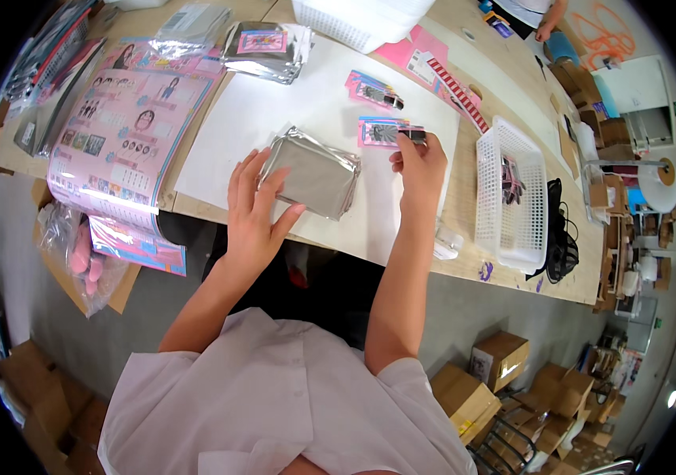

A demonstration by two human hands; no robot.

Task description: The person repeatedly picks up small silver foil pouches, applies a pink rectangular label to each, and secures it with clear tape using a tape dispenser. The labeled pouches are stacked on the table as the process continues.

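Observation:
A stack of silver foil pouches (314, 172) lies on a white sheet (320, 77) in front of me. My left hand (258, 193) rests on its left edge, fingers spread. To the right, my right hand (420, 163) pinches a small black item (412, 135) at the end of a pink and blue printed card (378, 132). Whether that item is joined to the card I cannot tell. Just beyond lies a similar card (370, 90), with a small black piece (394, 102) at its right end. Farther back is a pile of foil pouches (267, 52) with a printed label.
At right stands a white plastic basket (511, 237) holding small dark packets (511, 181), with black straps (560, 231) beside it. A pink printed poster (118, 142) hangs over the table edge at left. Another basket (338, 29) stands behind. A person (531, 18) is across the table.

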